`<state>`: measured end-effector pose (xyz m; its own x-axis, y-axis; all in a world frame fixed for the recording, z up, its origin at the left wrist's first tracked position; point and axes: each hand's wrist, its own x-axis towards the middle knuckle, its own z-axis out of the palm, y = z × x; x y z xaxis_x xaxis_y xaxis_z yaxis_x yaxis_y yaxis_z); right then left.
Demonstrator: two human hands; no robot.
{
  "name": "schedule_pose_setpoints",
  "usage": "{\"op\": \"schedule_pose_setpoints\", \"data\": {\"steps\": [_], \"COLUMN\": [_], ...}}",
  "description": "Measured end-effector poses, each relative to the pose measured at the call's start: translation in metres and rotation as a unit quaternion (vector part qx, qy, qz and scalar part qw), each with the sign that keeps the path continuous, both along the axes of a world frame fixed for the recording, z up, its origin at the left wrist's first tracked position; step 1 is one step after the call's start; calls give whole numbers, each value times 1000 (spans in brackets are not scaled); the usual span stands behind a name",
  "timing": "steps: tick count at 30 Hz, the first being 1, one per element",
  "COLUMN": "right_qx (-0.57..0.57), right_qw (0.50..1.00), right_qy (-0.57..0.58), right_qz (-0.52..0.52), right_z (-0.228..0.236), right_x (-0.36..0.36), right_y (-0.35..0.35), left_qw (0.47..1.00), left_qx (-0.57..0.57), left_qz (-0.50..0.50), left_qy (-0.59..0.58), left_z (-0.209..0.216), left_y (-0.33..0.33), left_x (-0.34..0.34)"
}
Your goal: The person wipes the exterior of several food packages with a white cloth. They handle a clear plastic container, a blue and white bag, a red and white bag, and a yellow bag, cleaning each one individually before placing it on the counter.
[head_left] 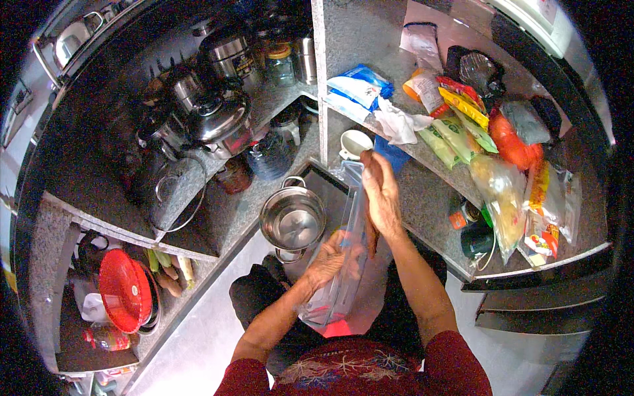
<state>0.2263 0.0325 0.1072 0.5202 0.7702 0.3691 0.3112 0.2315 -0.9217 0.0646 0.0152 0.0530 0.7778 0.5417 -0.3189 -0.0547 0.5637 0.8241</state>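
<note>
Clear plastic box in hand, steel pot beside it

From here I see the clear plastic box (pixel 341 292) tilted over the person's lap, between both hands. Left hand (pixel 333 259): grip closed on the box wall. Right hand (pixel 382 195): fingers fairly straight along the right side; can't tell if that grip is closed. Can't make out any contents through the glare.

Steel pot (pixel 292 221), two handles, just left, shiny bottom showing. White cup (pixel 356 142) near the box's far end. Right shelf: clear bag (pixel 492 181) with yellowish contents. Left shelf: red basket (pixel 122 290), tilted.
</note>
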Motion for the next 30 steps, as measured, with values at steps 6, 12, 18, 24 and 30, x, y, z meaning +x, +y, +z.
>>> {"op": "schedule_pose_setpoints", "data": {"steps": [6, 12, 18, 24, 30], "right_qx": [65, 125, 146, 111, 64], "right_qw": [956, 914, 868, 895, 985], "right_qy": [-286, -355, -406, -420, -154], "right_qz": [15, 150, 245, 100, -46], "right_z": [4, 5, 20, 39, 13], "right_x": [-28, -76, -79, -45, -25], "right_y": [-18, -63, -66, -24, 3], "left_qw": [983, 973, 997, 997, 999], "left_qx": [172, 229, 43, -6, 4], "left_qz": [2, 36, -11, -28, 43], "left_qy": [67, 5, -56, -70, 0], "left_z": [-3, -27, -9, -6, -6], "left_y": [15, 26, 22, 18, 9], "left_x": [-7, -5, -10, -15, -3]}}
